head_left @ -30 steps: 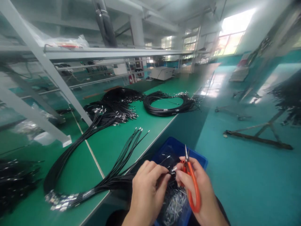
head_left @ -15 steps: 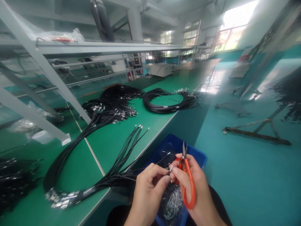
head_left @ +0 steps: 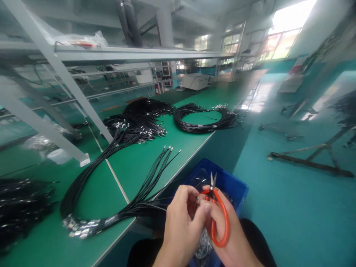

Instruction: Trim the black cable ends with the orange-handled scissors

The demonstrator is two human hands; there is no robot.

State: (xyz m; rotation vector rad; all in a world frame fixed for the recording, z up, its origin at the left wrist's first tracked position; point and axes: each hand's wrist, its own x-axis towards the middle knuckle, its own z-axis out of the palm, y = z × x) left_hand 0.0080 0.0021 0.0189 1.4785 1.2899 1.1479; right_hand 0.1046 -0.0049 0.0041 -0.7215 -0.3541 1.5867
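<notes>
My right hand [head_left: 230, 233] is closed around orange-handled snips [head_left: 219, 215], whose short blades point up. My left hand [head_left: 180, 222] pinches the metal-tipped end of a thin black wire right against the right hand's fingers. Both hands are held over a blue plastic bin [head_left: 236, 185] in my lap, which holds black wires and a heap of small metal pieces [head_left: 204, 243]. A bundle of black wires [head_left: 111, 185] runs from the green bench into the bin under my left hand.
The green bench [head_left: 133, 167] carries a coiled ring of black wire [head_left: 205, 118], a further pile of wires [head_left: 139, 124] and a dark heap at the left edge [head_left: 22, 207]. A white metal shelf frame [head_left: 69, 85] stands over the bench. Teal floor with a fallen stand [head_left: 308, 163] lies right.
Both hands have drawn closer together and risen slightly over the bin. The left thumb now overlaps the right fingers, and the camera has shifted a little.
</notes>
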